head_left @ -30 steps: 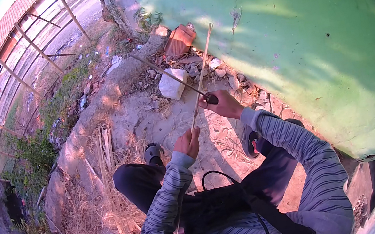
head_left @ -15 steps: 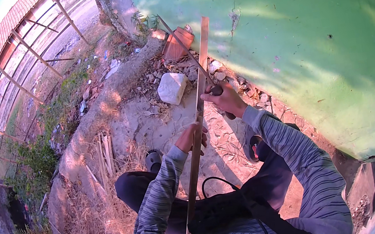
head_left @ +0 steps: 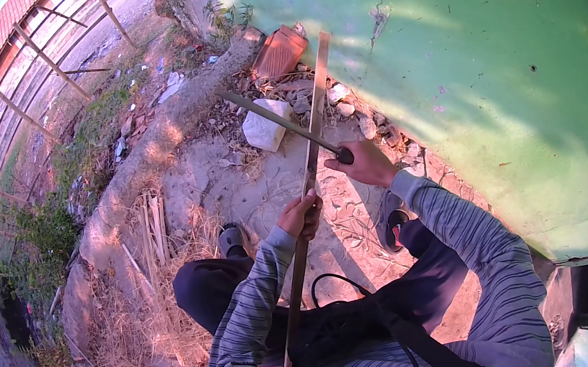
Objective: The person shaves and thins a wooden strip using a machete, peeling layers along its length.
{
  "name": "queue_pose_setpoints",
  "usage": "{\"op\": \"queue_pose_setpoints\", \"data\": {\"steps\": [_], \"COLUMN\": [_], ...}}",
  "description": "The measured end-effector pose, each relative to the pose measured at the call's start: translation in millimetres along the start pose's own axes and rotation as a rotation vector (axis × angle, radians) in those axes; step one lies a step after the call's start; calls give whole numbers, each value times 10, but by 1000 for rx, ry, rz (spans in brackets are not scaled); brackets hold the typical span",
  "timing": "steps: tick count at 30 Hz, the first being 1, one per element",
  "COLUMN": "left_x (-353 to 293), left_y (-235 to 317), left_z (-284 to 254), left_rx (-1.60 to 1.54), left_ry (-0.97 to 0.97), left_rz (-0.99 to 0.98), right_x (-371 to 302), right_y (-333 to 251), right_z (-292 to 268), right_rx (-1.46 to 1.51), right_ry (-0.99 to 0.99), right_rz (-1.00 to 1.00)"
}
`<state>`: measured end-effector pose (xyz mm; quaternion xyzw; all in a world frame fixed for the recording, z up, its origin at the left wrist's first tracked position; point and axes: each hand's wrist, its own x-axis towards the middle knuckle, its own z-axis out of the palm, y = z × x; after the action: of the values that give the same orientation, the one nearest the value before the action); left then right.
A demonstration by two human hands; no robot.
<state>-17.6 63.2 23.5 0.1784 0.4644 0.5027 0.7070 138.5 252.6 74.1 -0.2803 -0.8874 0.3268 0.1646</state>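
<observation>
A long, narrow bamboo strip [head_left: 318, 95] slants from my lap up toward the green wall. My left hand [head_left: 301, 216] is wrapped round it near the middle. In my right hand [head_left: 366, 164] is the dark handle of a machete [head_left: 269, 115], its long blade pointing up and left. The blade crosses the strip above my left hand; whether the edge bites into it, I cannot tell. Beneath the blade, on the ground, lies a whitish stone block [head_left: 266, 126].
A green wall [head_left: 477, 77] rises along the right, with rubble [head_left: 368, 126] at its foot. Orange roof tiles [head_left: 279, 53] lean near the far corner. Dry straw and thin split sticks [head_left: 156, 228] lie to the left, beside a low earthen ridge [head_left: 128, 180]. My sandalled feet flank the strip.
The machete's blade has swung left and lower, from steeply upright to a flatter slant over the stone block. My left hand's fingers have closed more tightly round the bamboo strip.
</observation>
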Motion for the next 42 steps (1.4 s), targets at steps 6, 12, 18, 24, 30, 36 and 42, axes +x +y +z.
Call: {"op": "queue_pose_setpoints", "data": {"steps": [6,12,18,24,30,36,42], "left_x": [52,91,138,-23,-77,-121,-177], "left_y": [-99,-319,-474,-400,-395,-350,-279], "left_z": [56,-99,-125,60,106,54,58], "left_rx": [89,978,1217,1081,1155,1122,1215], "left_ry": [104,458,632,689,720,722,722], "left_rz": [64,755,704,614,734,637,664], "right_x": [-62,-137,-209,-194,-73,-196,-127], "right_y": [-29,-158,-170,-125,1,-74,-72], "right_z": [-30,-1,82,128,112,187,94], "right_rx": [-121,-289,-318,-340,-175,-279,-319], "right_ry": [-16,-101,-124,-114,11,-75,-15], "right_rz": [-55,-55,-63,-94,-28,-146,-136]}}
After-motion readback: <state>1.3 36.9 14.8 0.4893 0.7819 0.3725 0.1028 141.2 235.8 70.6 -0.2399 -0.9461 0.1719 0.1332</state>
